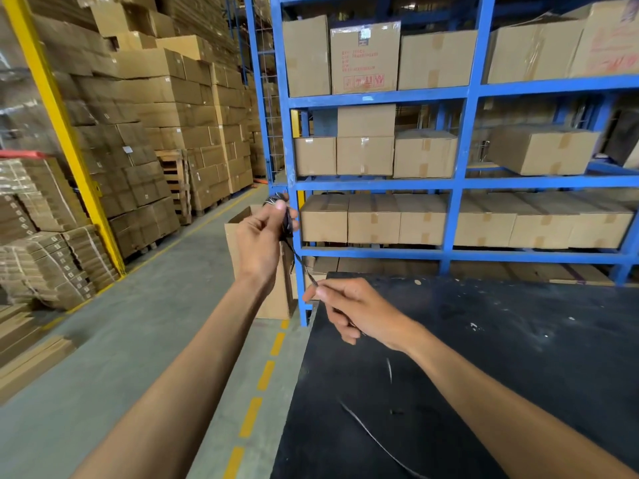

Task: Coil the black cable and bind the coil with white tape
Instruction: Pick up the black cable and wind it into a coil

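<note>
Both hands hold a black cable in the air over the near-left corner of a black table, in a warehouse aisle.

Left hand (pixel 261 236) is raised, fingers curled around a small coil (pixel 286 219) of the black cable (pixel 300 262), thumb up against it. A straight run of cable slants down-right from the coil to the right hand (pixel 352 311), which pinches it between thumb and forefinger, other fingers curled under. More cable trails over the black table (pixel 518 357) toward the bottom edge of the view. No white tape can be made out; pale flecks on the coil are too blurred to identify. Behind: blue shelving (pixel 463 183) loaded with cardboard boxes (pixel 423 153), an open carton (pixel 276 299) on the floor behind the left hand, a yellow post (pixel 65 133), stacked flat cartons at left, dashed yellow floor line (pixel 266 375).
</note>
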The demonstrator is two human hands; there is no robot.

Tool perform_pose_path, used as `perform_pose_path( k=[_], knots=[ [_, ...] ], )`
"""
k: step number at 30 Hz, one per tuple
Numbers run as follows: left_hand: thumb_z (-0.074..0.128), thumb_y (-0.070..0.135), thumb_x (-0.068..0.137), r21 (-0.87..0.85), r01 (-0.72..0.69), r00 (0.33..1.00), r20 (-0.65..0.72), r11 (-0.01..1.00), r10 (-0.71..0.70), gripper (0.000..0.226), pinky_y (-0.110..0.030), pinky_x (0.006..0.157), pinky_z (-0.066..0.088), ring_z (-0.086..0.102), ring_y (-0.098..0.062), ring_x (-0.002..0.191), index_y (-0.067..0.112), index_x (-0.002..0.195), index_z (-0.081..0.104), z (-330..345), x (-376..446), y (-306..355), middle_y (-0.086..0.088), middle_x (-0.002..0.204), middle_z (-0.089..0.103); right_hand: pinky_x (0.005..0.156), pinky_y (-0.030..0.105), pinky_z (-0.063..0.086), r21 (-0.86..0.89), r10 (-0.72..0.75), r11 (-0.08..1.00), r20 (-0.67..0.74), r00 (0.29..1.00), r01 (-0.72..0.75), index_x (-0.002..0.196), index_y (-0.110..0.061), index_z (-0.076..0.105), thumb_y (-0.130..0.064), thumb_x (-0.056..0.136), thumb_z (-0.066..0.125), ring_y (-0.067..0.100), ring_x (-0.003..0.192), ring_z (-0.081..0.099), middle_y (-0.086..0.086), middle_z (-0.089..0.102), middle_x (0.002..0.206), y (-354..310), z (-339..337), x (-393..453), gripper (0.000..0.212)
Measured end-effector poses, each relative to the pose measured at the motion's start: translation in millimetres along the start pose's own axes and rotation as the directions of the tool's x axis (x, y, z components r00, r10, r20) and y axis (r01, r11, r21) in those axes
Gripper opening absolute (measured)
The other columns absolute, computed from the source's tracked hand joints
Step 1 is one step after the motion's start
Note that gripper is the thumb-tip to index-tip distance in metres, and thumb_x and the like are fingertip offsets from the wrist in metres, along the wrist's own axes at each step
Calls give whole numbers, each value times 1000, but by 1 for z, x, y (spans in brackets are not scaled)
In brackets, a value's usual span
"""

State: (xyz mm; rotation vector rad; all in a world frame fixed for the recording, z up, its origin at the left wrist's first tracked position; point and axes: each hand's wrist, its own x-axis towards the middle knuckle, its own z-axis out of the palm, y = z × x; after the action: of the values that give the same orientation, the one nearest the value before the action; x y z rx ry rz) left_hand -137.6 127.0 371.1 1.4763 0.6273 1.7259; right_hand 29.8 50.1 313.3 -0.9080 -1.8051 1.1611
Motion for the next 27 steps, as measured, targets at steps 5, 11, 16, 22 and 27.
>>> perform_pose_path(
  k=[5,11,16,22,27],
  knots=[
    [58,22,96,603,-313,949,225,734,220,37,-28,54,43,55,-19,55,-1,67,62,-7,3,-12,-15,61,62,43,27,29,-74,-43,996,46,998,46,105,-21,71,-33,101,54,12,41,28,-7,34,52,-17,-15,-2,21],
    [44,22,103,613,-132,837,490,779,-243,41,-28,52,33,40,-10,49,3,74,66,-26,-3,-23,-6,51,48,63,11,46,-401,-264,908,-326,908,120,100,-17,76,-21,96,61,-1,68,64,-18,70,72,-30,-48,12,15],
    [36,14,101,191,430,745,477,882,-466,55,-18,38,21,21,-8,38,13,55,68,-28,-5,-9,4,43,39,67,11,49,-316,-252,941,-420,872,120,94,-23,75,-19,95,65,-5,74,67,-17,74,79,-25,-63,26,10],
    [43,30,90,-305,613,732,567,729,-378,40,-18,38,23,16,-8,45,11,62,64,-26,4,18,8,43,38,41,14,27,-52,-86,996,-370,925,72,96,-29,74,-32,104,45,1,44,29,-13,37,56,5,-35,29,30],
    [29,30,103,-573,493,852,472,655,-228,42,-19,54,42,42,-8,53,3,104,61,-23,14,16,3,63,51,42,17,27,7,60,998,-186,981,-60,101,-27,73,-42,103,42,4,43,28,-6,34,57,35,6,19,35]
  ],
)
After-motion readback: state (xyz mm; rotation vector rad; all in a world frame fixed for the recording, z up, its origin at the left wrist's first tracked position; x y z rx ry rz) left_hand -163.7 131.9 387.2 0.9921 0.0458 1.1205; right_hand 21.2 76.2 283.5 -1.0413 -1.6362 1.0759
